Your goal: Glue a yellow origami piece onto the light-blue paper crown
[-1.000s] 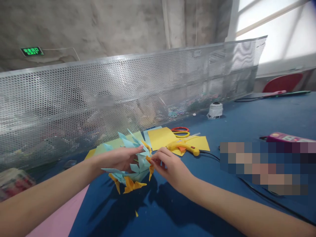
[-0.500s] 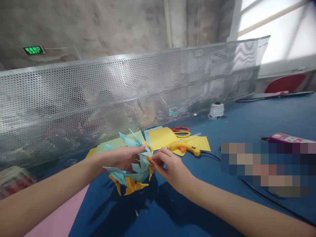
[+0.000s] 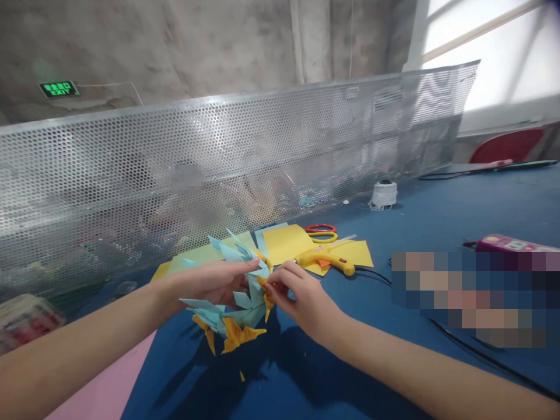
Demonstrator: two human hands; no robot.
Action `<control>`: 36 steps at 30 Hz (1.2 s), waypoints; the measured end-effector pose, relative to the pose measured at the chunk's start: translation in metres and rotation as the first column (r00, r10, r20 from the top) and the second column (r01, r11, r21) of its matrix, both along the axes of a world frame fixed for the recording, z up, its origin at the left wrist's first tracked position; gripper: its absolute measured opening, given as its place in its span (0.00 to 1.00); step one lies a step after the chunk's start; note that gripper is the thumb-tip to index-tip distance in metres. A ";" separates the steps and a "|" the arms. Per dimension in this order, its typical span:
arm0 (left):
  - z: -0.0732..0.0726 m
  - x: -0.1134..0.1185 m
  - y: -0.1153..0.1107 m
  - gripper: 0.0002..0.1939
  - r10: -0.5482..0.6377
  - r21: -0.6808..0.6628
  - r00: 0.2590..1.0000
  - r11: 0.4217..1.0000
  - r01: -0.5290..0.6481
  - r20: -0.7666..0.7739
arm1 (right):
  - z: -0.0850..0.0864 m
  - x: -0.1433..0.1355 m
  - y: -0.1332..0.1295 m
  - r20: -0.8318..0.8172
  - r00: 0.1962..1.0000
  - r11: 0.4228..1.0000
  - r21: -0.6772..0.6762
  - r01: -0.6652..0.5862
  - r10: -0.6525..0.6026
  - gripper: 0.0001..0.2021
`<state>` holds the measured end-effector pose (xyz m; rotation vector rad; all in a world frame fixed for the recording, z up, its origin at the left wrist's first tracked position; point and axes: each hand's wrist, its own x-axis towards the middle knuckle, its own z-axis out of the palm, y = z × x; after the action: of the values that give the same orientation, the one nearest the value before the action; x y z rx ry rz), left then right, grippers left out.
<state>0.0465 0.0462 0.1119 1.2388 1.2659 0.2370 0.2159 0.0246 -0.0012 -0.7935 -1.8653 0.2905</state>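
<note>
A ring-shaped paper piece [image 3: 251, 300] with light blue pointed folds and orange folded paper shapes is held above the blue table. My left hand [image 3: 225, 280] grips it from the left, thumb on top and the other fingers partly hidden inside the ring. On the right side, the thumb and fingertips of my right hand [image 3: 301, 294] pinch one of the orange folded papers [image 3: 262, 282] against the ring. Another orange piece [image 3: 240, 335] hangs at the ring's lower front edge.
Behind my right hand lie a yellow glue gun [image 3: 326, 258], yellow sheets [image 3: 286, 245] and scissors [image 3: 321, 233]. A white thread spool [image 3: 384, 195] stands farther back, before a perforated metal screen [image 3: 262, 140]. A purple power strip [image 3: 511, 244] is right; pink paper [image 3: 105, 379] lies lower left.
The paper ring has tilted slightly, its front orange pieces shifting a little lower. Both hands keep nearly the same place and hold.
</note>
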 end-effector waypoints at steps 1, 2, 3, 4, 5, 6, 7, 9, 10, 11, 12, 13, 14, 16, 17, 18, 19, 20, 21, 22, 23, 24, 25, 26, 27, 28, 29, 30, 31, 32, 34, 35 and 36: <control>0.000 0.000 -0.001 0.15 -0.002 0.006 1.000 1.000 0.002 -0.008 | 0.000 0.000 0.000 -0.003 1.000 1.000 0.003 -0.002 0.002 0.09; -0.001 0.000 -0.002 0.15 -0.004 0.013 1.000 1.000 0.004 -0.015 | 0.000 -0.001 -0.001 -0.006 1.000 1.000 0.008 -0.004 0.004 0.09; -0.001 -0.001 -0.003 0.15 -0.006 0.023 1.000 1.000 0.007 -0.023 | 0.001 -0.001 -0.001 -0.010 1.000 1.000 0.013 -0.007 0.007 0.09; -0.002 -0.001 -0.003 0.15 -0.010 0.037 1.000 0.999 0.011 -0.030 | 0.001 -0.002 -0.002 -0.013 1.000 1.000 0.019 -0.011 0.011 0.09; -0.003 -0.002 -0.004 0.15 -0.015 0.049 0.999 0.999 0.017 -0.039 | 0.001 -0.002 -0.002 -0.015 1.000 1.000 0.026 -0.015 0.015 0.08; -0.004 -0.003 -0.004 0.15 -0.024 0.062 0.998 0.998 0.027 -0.050 | 0.002 -0.002 -0.003 -0.018 1.000 0.999 0.034 -0.021 0.021 0.08; -0.004 -0.004 -0.004 0.15 -0.035 0.074 0.997 0.996 0.039 -0.064 | 0.002 -0.003 -0.003 -0.021 0.999 0.999 0.043 -0.026 0.027 0.08; -0.004 -0.005 -0.006 0.15 -0.060 0.099 0.993 0.993 0.070 -0.099 | 0.003 -0.003 -0.005 -0.027 0.999 0.997 0.062 -0.039 0.041 0.08; -0.004 -0.005 -0.007 0.15 -0.074 0.116 0.990 0.989 0.088 -0.117 | 0.003 -0.004 -0.005 -0.029 0.998 0.996 0.073 -0.047 0.049 0.08; -0.003 -0.005 -0.009 0.15 -0.091 0.136 0.987 0.985 0.110 -0.134 | 0.004 -0.004 -0.006 -0.032 0.998 0.995 0.084 -0.054 0.056 0.08; -0.002 -0.005 -0.011 0.15 -0.112 0.164 0.983 0.977 0.136 -0.147 | 0.005 -0.004 -0.007 -0.034 0.997 0.994 0.096 -0.060 0.064 0.07; -0.001 -0.005 -0.013 0.15 -0.136 0.201 0.978 0.965 0.166 -0.157 | 0.005 -0.005 -0.008 -0.037 0.997 0.992 0.109 -0.066 0.070 0.07; 0.000 -0.005 -0.015 0.15 -0.159 0.248 0.974 0.948 0.197 -0.164 | 0.006 -0.005 -0.009 -0.039 0.996 0.990 0.122 -0.072 0.077 0.07; 0.001 -0.007 -0.018 0.15 -0.196 0.358 0.965 0.900 0.248 -0.176 | 0.008 -0.005 -0.011 -0.047 0.995 0.985 0.154 -0.079 0.087 0.07; 0.001 -0.008 -0.020 0.15 -0.202 0.413 0.962 0.872 0.261 -0.182 | 0.009 -0.005 -0.011 -0.050 0.995 0.982 0.172 -0.080 0.090 0.06; 0.000 -0.010 -0.021 0.15 -0.202 0.461 0.961 0.846 0.269 -0.191 | 0.010 -0.004 -0.012 -0.053 0.994 0.978 0.191 -0.080 0.092 0.06; -0.001 -0.012 -0.023 0.15 -0.194 0.500 0.960 0.822 0.271 -0.203 | 0.010 -0.004 -0.013 -0.057 0.994 0.975 0.209 -0.078 0.091 0.06; -0.002 -0.013 -0.026 0.15 -0.181 0.533 0.959 0.801 0.272 -0.216 | 0.011 -0.004 -0.013 -0.058 0.994 0.971 0.229 -0.075 0.091 0.07; -0.002 -0.014 -0.030 0.14 -0.167 0.562 0.959 0.782 0.270 -0.229 | 0.011 -0.004 -0.014 -0.058 0.994 0.966 0.249 -0.075 0.093 0.07; -0.003 -0.014 -0.034 0.12 -0.154 0.585 0.959 0.765 0.269 -0.239 | 0.012 -0.005 -0.015 -0.054 0.994 0.960 0.269 -0.078 0.096 0.07; -0.003 -0.014 -0.039 0.11 -0.141 0.606 0.959 0.750 0.265 -0.245 | 0.012 -0.005 -0.017 -0.049 0.994 0.954 0.289 -0.083 0.102 0.08; -0.004 -0.014 -0.045 0.10 -0.127 0.622 0.960 0.739 0.259 -0.249 | 0.012 -0.005 -0.018 -0.041 0.993 0.947 0.309 -0.091 0.109 0.08; -0.005 -0.013 -0.051 0.09 -0.112 0.633 0.961 0.733 0.251 -0.251 | 0.012 -0.006 -0.019 -0.032 0.993 0.940 0.327 -0.101 0.118 0.08; -0.006 -0.013 -0.056 0.08 -0.086 0.645 0.964 0.727 0.235 -0.253 | 0.012 -0.006 -0.021 -0.021 0.992 0.932 0.344 -0.112 0.126 0.09; -0.008 -0.013 -0.062 0.09 -0.062 0.653 0.965 0.726 0.218 -0.254 | 0.011 -0.007 -0.022 -0.010 0.991 0.925 0.360 -0.122 0.135 0.09; -0.010 -0.013 -0.067 0.10 -0.034 0.660 0.967 0.725 0.198 -0.252 | 0.011 -0.007 -0.023 0.002 0.990 0.917 0.376 -0.134 0.143 0.09; -0.013 -0.014 -0.071 0.11 -0.008 0.666 0.969 0.725 0.176 -0.247 | 0.011 -0.007 -0.024 0.016 0.988 0.908 0.392 -0.146 0.152 0.10; -0.016 -0.015 -0.074 0.13 0.019 0.671 0.970 0.726 0.152 -0.240 | 0.010 -0.007 -0.024 0.031 0.987 0.899 0.408 -0.158 0.159 0.10; -0.019 -0.016 -0.076 0.15 0.049 0.676 0.972 0.727 0.124 -0.231 | 0.010 -0.007 -0.025 0.044 0.985 0.890 0.424 -0.169 0.166 0.11; -0.022 -0.017 -0.078 0.17 0.072 0.678 0.973 0.729 0.097 -0.218 | 0.010 -0.006 -0.025 0.058 0.984 0.881 0.437 -0.179 0.171 0.11; -0.027 -0.019 -0.081 0.16 0.097 0.675 0.979 0.736 0.049 -0.177 | 0.011 -0.006 -0.027 0.085 0.981 0.868 0.458 -0.193 0.173 0.12; -0.028 -0.019 -0.082 0.15 0.093 0.663 0.985 0.748 0.026 -0.144 | 0.011 -0.006 -0.028 0.098 0.980 0.863 0.464 -0.198 0.172 0.12; -0.029 -0.020 -0.083 0.14 0.080 0.643 0.991 0.766 0.009 -0.109 | 0.012 -0.006 -0.029 0.110 0.979 0.859 0.471 -0.203 0.171 0.12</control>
<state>0.0269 -0.0367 0.0829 1.8437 1.3718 0.6745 0.2104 -0.0046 0.0111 -0.2813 -1.9642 -0.0856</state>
